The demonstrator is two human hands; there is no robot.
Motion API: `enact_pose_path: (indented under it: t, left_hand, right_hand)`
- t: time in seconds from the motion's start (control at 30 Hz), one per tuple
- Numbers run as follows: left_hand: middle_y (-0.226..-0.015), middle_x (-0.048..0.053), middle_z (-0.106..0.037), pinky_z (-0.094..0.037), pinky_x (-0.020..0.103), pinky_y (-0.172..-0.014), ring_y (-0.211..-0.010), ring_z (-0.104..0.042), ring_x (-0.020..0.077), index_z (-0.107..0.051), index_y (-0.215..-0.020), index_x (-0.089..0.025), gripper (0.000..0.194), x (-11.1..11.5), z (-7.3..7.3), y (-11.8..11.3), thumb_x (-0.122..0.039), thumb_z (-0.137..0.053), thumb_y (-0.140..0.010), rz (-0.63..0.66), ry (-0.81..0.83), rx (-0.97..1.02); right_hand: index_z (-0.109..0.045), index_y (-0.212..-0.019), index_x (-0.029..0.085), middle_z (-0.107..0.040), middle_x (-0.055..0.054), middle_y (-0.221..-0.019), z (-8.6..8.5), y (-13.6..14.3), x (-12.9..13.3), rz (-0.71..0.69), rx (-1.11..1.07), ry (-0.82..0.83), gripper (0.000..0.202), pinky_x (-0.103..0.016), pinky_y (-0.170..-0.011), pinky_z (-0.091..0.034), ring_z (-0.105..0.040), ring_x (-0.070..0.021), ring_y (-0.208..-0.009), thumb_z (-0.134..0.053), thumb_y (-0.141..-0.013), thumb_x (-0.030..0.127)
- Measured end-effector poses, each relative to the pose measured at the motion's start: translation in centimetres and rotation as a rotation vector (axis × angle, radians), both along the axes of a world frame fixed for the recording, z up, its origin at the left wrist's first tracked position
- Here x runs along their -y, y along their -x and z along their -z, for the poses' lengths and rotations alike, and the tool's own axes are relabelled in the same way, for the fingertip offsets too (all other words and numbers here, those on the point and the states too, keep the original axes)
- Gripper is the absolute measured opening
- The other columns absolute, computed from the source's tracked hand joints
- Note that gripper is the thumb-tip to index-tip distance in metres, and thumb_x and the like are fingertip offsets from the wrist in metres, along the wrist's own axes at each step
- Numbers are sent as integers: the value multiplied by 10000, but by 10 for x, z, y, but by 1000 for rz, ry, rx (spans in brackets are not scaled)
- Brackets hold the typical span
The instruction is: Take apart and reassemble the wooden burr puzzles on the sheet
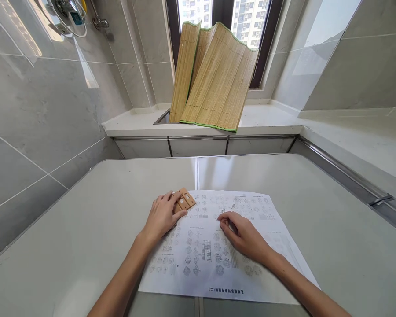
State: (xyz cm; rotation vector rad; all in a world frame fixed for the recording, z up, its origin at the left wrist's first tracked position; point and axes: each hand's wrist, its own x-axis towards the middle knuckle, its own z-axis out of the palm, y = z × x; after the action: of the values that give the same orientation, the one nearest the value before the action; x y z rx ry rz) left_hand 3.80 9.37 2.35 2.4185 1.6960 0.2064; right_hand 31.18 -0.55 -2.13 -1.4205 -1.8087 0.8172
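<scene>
A large white paper sheet (251,281), printed with rows of small line drawings and upside-down characters, lies on the pale tabletop. At its far left corner my left hand (165,213) grips a small wooden piece with cut-out slots (186,199); the fingers cover its left part, and the thumb rests along the near side. My right hand (239,231) rests over the middle of the sheet. Its fingers are curled and the fingertips pressed together near the printed figures. Anything between those fingertips is too small or hidden to name.
A folded bamboo mat (222,83) with green edging leans against the window behind the white ledge (270,119). Grey tiled walls (53,97) stand on both sides. A metal rail (343,169) runs along the right, and a shower fitting (66,13) hangs upper left.
</scene>
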Motion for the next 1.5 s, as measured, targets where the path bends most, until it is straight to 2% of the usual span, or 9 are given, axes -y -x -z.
enact_pose_path:
  t: [0.13,0.43,0.57,0.63,0.8,1.03,1.27,1.37,1.5]
  left_hand:
    - [-1618,123,-452,-411,545,-1114,-1371,-502,407,-548,-1506,-332,528,-2,1,-3,-501,-528,-1006,66,-18,-87]
    - [-1518,136,-544,-468,526,-1059,-1269,-562,388,-606,-1459,-314,462,4,0,-29,-441,-558,-1017,202,-41,-132]
    - [-1535,141,-532,-473,533,-1058,-1288,-546,398,-604,-1450,-312,484,21,5,-49,-465,-621,-991,342,-75,-126]
    - [-1561,124,-516,-461,532,-1089,-1331,-529,383,-557,-1482,-330,543,28,10,-56,-474,-660,-969,392,-81,-49]
    - [-1618,146,-451,-415,547,-1169,-1456,-438,363,-320,-1614,-274,867,35,23,-56,-459,-767,-894,357,-63,172]
    - [-1518,118,-561,-474,529,-1144,-1405,-484,338,-385,-1567,-249,791,40,22,-48,-363,-763,-882,338,-19,315]
    - [-1706,165,-283,-367,539,-1257,-1559,-322,327,-86,-1673,-182,914,49,30,-50,-185,-594,-913,446,-24,361]
    - [-1692,161,-318,-370,524,-1263,-1550,-347,314,-115,-1665,-186,916,52,31,-50,-118,-570,-873,441,-40,376]
    - [-1618,164,-435,-416,539,-1231,-1497,-431,316,-222,-1628,-199,817,56,33,-53,-102,-535,-880,382,-78,406]
  right_hand:
    - [-647,-1102,243,-693,-51,-938,1,0,0,6,1,-6,189,-356,-713,-501,-631,-231,-818,-485,-1049,323]
    - [-642,-1102,236,-692,-59,-948,2,0,0,9,9,-49,184,-377,-758,-544,-647,-233,-828,-477,-1053,299]
    - [-605,-1155,252,-668,-88,-1125,4,2,1,27,1,-155,163,-409,-882,-574,-660,-256,-1010,-494,-1035,261]
    - [-574,-1241,263,-617,-112,-1251,8,2,1,39,20,-212,237,-441,-964,-571,-636,-278,-1137,-538,-1007,252]
    - [-545,-1362,295,-534,-129,-1357,18,-1,-1,45,145,-258,386,-513,-1044,-553,-587,-315,-1248,-611,-981,288]
    - [-589,-1234,284,-571,-122,-1285,21,-3,-4,102,204,-268,263,-511,-961,-586,-615,-319,-1172,-630,-974,289]
    - [-598,-1073,262,-613,-99,-1153,13,-8,-5,156,217,-236,111,-473,-919,-566,-620,-304,-1092,-629,-973,298]
    - [-591,-983,255,-631,-78,-1056,14,-9,-7,196,227,-230,29,-438,-867,-557,-628,-287,-1018,-600,-975,281]
    - [-550,-919,244,-625,-61,-941,16,-8,-8,249,248,-218,79,-402,-757,-527,-615,-262,-867,-590,-966,293]
